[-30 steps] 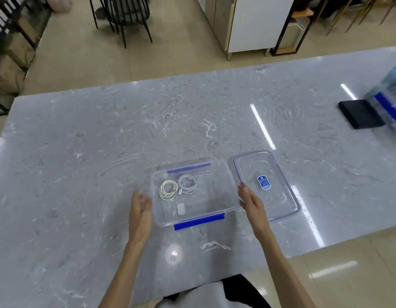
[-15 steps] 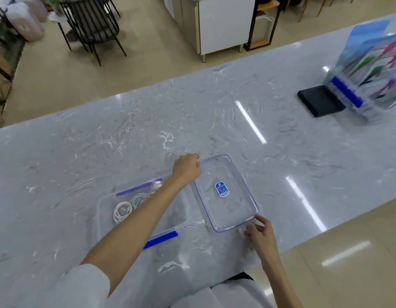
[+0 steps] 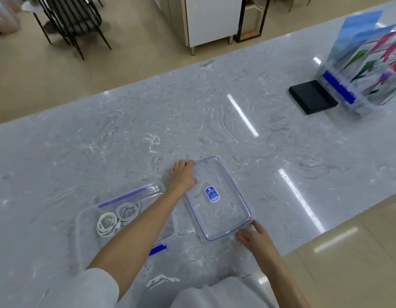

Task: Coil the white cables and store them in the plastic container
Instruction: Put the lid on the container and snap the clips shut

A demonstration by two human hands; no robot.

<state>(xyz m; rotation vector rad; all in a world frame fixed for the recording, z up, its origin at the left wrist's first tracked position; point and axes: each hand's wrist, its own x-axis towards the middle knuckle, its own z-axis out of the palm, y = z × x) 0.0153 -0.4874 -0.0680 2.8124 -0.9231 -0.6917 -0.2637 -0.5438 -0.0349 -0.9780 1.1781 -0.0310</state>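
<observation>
A clear plastic container [image 3: 81,236] with blue clips sits on the marble table at lower left. Two coiled white cables lie inside it: one coil [image 3: 107,224] and a second coil [image 3: 128,211] just behind it. My left forearm crosses over the container's right part. To its right lies the clear lid [image 3: 226,210] with a blue rim and a blue label. My left hand [image 3: 182,176] grips the lid's far left corner. My right hand [image 3: 253,237] holds the lid's near right corner.
A black flat box [image 3: 312,100] and a clear holder of colourful leaflets [image 3: 366,70] stand at the far right of the table. The table's near edge runs close to my right hand. Chairs and a white cabinet stand on the floor beyond.
One second ago both hands flanked the container. The left hand crossed over it to the lid's far corner and the right hand took the near corner; since then they hardly moved.
</observation>
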